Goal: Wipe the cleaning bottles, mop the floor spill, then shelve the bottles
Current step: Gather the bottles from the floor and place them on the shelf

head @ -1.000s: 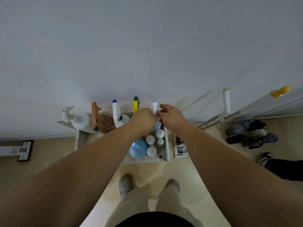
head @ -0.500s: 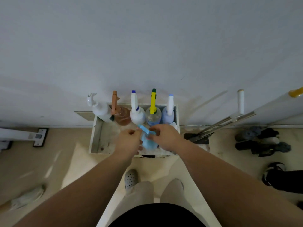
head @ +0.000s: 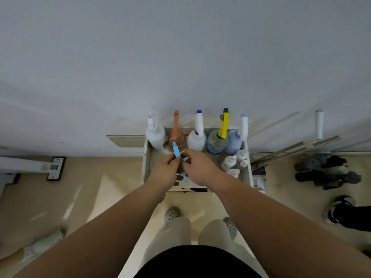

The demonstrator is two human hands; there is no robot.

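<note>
Centre frame: left hand [head: 166,170], right hand [head: 198,167] pinch light-blue plastic spray bottle [head: 176,151] over white shelf tray [head: 146,163]; likely shelving step; next, seat it upright.

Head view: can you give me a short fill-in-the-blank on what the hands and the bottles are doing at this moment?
1. The left hand and the right hand together hold a spray bottle whose trigger is light ____.
2. The row of bottles standing at the back of the shelf counts ____.
3. In that row, the yellow-triggered bottle is second from the ____.
Missing words: blue; five; right.
</note>
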